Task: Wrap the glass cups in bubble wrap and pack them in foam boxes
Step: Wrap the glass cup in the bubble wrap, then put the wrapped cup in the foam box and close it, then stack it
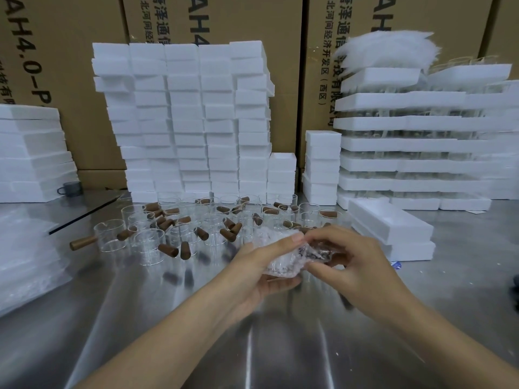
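A glass cup swathed in bubble wrap (283,255) is held above the steel table between both hands. My left hand (261,272) cups it from below, thumb lying across the top. My right hand (348,259) pinches the wrap at the bundle's right end, where a dark handle shows through. Behind them stand several bare glass cups (146,242) with brown wooden handles. An open foam box (390,223) lies to the right on another one. A pile of bubble wrap sheets (25,254) lies at the left.
A tall wall of stacked foam boxes (185,119) rises behind the cups. Foam trays holding glassware (421,147) are stacked at the right, more foam (31,153) at the left. A dark mug (71,188) sits near the left stack. Cardboard cartons (70,51) close the back.
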Tool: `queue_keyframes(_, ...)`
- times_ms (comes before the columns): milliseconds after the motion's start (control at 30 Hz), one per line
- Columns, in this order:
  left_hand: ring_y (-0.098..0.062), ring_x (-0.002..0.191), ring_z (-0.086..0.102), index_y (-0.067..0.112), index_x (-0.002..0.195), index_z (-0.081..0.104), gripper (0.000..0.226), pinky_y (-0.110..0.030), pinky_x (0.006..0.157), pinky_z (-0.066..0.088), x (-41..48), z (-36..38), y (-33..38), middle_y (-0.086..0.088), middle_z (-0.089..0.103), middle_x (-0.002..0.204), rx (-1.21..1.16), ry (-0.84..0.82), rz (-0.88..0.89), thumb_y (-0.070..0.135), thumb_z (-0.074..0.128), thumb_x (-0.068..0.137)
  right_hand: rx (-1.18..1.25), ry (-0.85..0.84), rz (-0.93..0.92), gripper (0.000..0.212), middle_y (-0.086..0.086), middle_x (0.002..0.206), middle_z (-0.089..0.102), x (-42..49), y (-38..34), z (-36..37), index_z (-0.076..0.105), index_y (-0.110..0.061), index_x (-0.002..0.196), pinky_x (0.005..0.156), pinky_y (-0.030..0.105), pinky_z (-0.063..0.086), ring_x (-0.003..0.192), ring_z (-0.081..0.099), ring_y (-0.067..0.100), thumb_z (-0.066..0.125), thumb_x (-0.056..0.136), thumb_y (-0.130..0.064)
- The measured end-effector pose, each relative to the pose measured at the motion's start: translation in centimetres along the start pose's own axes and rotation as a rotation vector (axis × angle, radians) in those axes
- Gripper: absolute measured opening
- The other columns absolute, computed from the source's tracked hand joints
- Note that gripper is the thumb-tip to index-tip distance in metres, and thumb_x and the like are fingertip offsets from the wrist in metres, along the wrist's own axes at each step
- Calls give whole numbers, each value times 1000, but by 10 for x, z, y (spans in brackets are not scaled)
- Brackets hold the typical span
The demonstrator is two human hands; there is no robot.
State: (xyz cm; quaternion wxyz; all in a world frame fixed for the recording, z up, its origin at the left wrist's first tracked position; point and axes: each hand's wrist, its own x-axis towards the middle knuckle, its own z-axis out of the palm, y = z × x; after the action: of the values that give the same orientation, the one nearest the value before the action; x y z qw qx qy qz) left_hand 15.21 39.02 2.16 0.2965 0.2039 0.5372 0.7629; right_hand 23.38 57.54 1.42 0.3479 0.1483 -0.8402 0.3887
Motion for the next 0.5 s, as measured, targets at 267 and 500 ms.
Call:
queue_keyframes(267,-17,86,76,12,116,79,45,-27,69,61,2,2,-2,-13,81,110,48,19,107,29,92,76,435,-55,177,28,8,104,73,0,-6,3,73,-15,110,75,37,64,97,72,31,86,86,-13)
queue_keyframes(500,-20,99,76,12,127,73,59,-34,79,62,1,1,-1,-12,79,119,88,-36,103,27,91,74,467,16,212,24,8,99,79,4,-10,4,79,-15,105,66,31,62,91,72,38,83,81,-19)
